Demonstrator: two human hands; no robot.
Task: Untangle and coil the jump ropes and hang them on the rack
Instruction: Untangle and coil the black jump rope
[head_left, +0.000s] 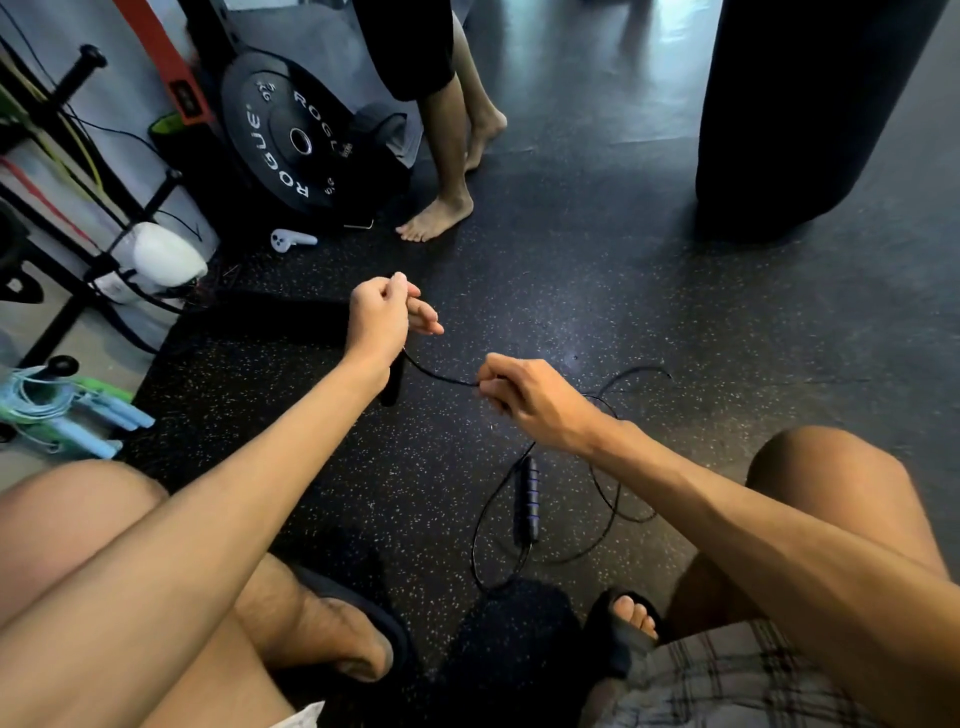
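A thin black jump rope (608, 499) lies in loose loops on the speckled floor between my knees. One black handle (527, 501) with blue rings rests on the floor inside the loops. My left hand (387, 312) grips the rope's other end, and that end's black handle (390, 382) hangs below my wrist. My right hand (524, 397) pinches the cord a short span away, so a stretch of cord runs between both hands. A black rack (78, 156) with pegs stands at the far left.
Coiled light blue and green jump ropes (57, 410) lie at the left edge. A black weight plate (291, 140) leans behind them, a white controller (291, 240) beside it. Another person's bare feet (441, 213) stand ahead; a black punching bag (800, 114) hangs right.
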